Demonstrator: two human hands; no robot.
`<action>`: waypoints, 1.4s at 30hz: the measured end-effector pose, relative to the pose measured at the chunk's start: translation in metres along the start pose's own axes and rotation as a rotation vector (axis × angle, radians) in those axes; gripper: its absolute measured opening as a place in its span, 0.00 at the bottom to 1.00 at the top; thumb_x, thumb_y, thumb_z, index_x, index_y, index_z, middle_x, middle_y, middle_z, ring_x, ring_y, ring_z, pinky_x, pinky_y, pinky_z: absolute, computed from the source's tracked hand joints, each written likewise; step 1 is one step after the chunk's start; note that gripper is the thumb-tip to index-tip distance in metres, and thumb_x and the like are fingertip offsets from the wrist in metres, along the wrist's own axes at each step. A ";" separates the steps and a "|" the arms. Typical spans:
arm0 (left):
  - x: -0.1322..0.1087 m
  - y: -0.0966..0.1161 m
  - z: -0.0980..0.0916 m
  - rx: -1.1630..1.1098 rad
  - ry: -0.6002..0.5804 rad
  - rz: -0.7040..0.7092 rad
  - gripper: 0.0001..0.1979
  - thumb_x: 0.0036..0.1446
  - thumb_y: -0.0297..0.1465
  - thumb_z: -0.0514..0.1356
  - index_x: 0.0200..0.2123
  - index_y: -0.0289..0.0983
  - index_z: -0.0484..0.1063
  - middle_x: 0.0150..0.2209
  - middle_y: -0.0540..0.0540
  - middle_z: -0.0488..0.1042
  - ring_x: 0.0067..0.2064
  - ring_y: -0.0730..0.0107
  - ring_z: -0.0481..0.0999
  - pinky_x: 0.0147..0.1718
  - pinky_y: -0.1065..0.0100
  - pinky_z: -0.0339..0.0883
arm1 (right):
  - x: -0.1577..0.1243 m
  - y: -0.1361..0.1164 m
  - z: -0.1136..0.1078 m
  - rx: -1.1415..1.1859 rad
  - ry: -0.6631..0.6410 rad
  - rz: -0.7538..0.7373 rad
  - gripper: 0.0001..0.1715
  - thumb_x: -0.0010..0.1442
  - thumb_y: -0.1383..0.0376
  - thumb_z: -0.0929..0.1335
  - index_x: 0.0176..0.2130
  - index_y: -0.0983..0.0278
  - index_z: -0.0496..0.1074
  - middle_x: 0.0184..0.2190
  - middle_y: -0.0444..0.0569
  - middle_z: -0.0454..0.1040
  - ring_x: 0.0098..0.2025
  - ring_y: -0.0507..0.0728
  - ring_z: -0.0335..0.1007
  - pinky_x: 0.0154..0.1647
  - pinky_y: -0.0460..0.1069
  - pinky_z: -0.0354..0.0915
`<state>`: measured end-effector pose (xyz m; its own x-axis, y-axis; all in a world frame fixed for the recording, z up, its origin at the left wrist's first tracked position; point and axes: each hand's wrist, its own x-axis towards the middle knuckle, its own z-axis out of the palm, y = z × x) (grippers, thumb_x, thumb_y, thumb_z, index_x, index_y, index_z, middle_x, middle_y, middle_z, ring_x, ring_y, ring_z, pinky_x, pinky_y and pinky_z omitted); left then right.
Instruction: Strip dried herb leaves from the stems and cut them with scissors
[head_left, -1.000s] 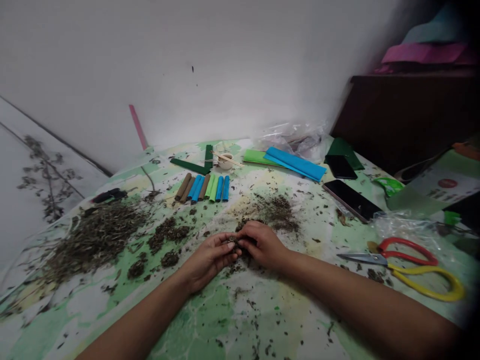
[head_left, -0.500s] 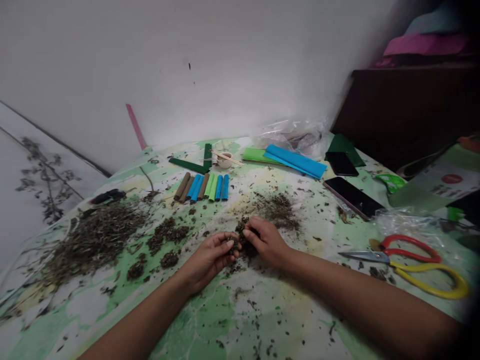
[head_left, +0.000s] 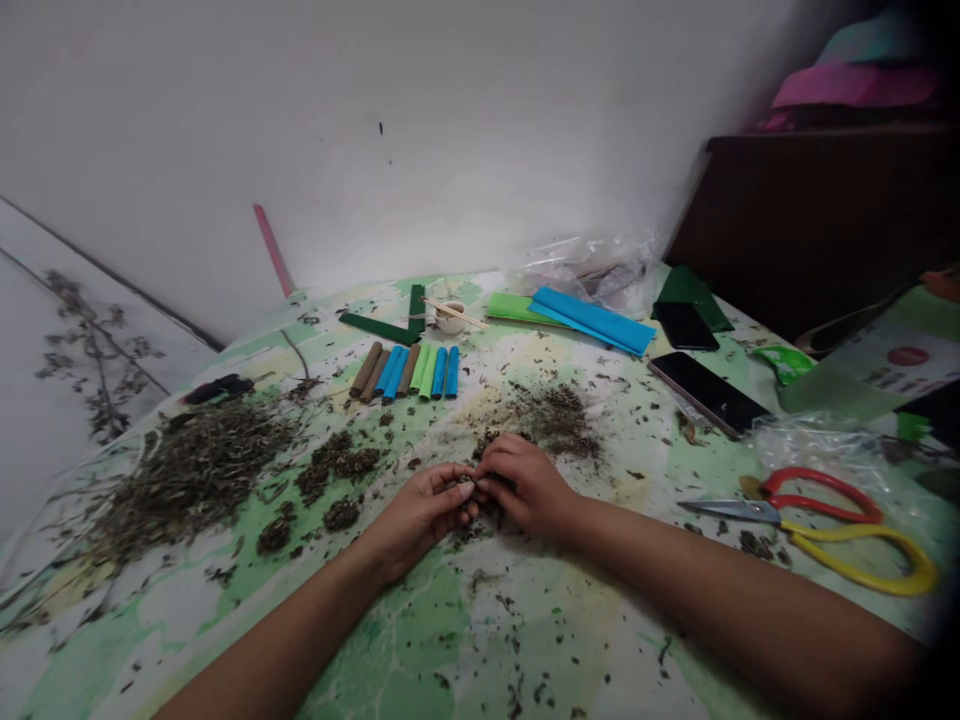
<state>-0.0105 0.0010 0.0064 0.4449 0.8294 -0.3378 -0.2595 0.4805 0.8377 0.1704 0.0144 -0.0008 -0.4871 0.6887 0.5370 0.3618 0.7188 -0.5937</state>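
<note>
My left hand [head_left: 431,510] pinches a small clump of dried plant bits [head_left: 464,484] between thumb and fingers. Against it, my right hand [head_left: 525,487] is closed, its fingertips touching the same clump; anything else within it is hidden. A dark pile of crumbled dried leaves [head_left: 491,520] lies beneath both hands, partly covered by them. Finer dark crumbs [head_left: 562,420] spread just beyond the right hand. Left of my hands sit several small dried clumps [head_left: 341,513], and farther left is a large heap of dried stems and leaves [head_left: 202,465].
Several brown, blue and green paper rolls [head_left: 405,372] lie in a row ahead. Behind them is a small cup [head_left: 450,320] with sticks across it. Folded blue paper [head_left: 592,320], a phone [head_left: 709,393] and red-and-yellow-handled scissors [head_left: 780,515] lie to the right on the patterned tablecloth [head_left: 420,640].
My right hand has come in toward the left, and its fingers now meet the clump held in my left hand. The left hand stays nearly in place.
</note>
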 end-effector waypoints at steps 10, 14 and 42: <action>-0.001 0.004 0.002 -0.018 -0.013 -0.025 0.08 0.48 0.22 0.62 0.35 0.30 0.72 0.32 0.43 0.74 0.29 0.76 0.72 0.29 0.76 0.65 | 0.002 0.003 -0.003 0.031 0.069 0.113 0.11 0.59 0.67 0.57 0.25 0.62 0.57 0.24 0.44 0.59 0.29 0.54 0.55 0.31 0.49 0.53; -0.001 0.004 0.002 -0.008 -0.017 -0.012 0.09 0.47 0.20 0.61 0.35 0.32 0.72 0.32 0.45 0.74 0.29 0.75 0.73 0.29 0.75 0.65 | 0.002 0.003 -0.002 0.032 0.047 0.096 0.16 0.59 0.68 0.58 0.20 0.62 0.54 0.21 0.42 0.55 0.27 0.53 0.54 0.30 0.48 0.52; -0.002 0.002 0.001 0.004 0.023 0.006 0.10 0.46 0.24 0.66 0.34 0.33 0.72 0.31 0.48 0.72 0.31 0.75 0.74 0.32 0.75 0.68 | 0.001 -0.001 -0.002 0.026 0.037 0.069 0.05 0.53 0.72 0.64 0.28 0.63 0.65 0.27 0.47 0.66 0.33 0.55 0.61 0.34 0.49 0.58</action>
<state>-0.0113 -0.0002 0.0095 0.4231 0.8389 -0.3425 -0.2587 0.4741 0.8416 0.1709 0.0150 0.0012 -0.4318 0.7398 0.5160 0.3723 0.6673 -0.6451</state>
